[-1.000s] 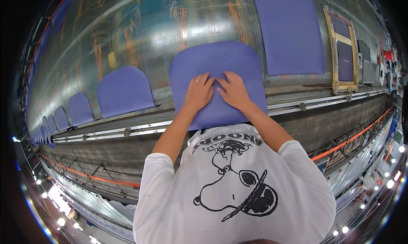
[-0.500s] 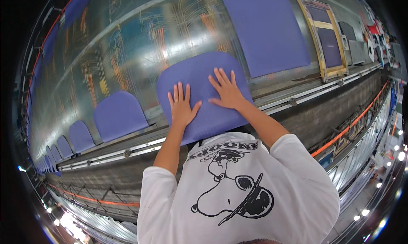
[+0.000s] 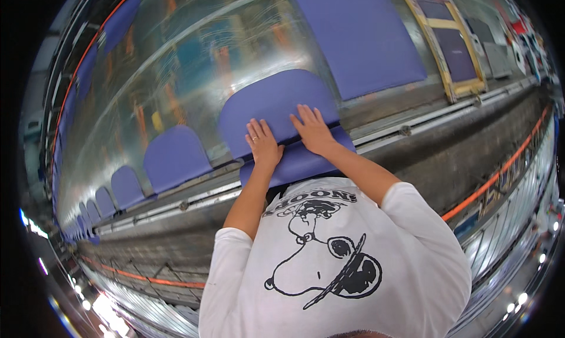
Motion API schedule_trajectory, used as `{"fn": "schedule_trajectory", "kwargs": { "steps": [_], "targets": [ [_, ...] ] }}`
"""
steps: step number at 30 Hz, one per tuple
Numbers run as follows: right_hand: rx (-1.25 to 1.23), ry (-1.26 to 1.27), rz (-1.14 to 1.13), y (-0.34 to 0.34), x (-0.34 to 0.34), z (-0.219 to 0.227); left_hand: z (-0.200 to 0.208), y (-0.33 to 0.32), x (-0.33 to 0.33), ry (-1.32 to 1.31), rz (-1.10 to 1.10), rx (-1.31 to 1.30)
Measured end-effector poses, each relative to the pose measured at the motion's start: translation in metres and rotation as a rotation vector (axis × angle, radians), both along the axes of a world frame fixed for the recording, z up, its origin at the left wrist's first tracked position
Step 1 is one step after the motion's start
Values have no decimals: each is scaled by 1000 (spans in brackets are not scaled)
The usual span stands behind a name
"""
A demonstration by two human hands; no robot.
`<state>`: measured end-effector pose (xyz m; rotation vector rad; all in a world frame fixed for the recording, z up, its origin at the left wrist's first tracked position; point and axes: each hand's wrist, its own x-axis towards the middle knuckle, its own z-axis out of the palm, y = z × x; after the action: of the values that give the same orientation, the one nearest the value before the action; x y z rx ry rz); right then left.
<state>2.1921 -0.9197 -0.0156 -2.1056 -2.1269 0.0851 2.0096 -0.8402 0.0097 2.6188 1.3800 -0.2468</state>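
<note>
A purple sheet with a rounded far edge lies flat on the shiny metal-looking table. My left hand rests on its near part, palm down, fingers stretched out and a ring on one finger. To its right my right hand also lies flat on the sheet, fingers spread. Closer to my body, a purple strip reaches over the table's near edge, below a dark line that runs between my hands. I cannot tell whether strip and sheet are one bent piece or two pieces.
Several smaller-looking rounded purple sheets line the table edge to the left. A large purple rectangle lies at the far right, beside a wooden-framed screen. A metal rail runs along the table's front, and an orange line passes behind me.
Both hands have drawn nearer to my body. The purple, one smooth surface before, now shows a dark line and a separate-looking strip at the near edge. The view has shifted slightly.
</note>
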Motion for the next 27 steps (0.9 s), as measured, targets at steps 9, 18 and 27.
{"fn": "schedule_trajectory", "kwargs": {
  "steps": [9, 18, 27],
  "targets": [
    [-194, 459, 51, -99, 72, 44, 30, -24, -116, -373, -83, -483],
    [253, 227, -244, -61, 67, 31, 17, 9, -89, -455, 51, 39],
    [-241, 318, 111, -61, 13, 27, 19, -19, -101, -350, -200, -411]
  ]
}}
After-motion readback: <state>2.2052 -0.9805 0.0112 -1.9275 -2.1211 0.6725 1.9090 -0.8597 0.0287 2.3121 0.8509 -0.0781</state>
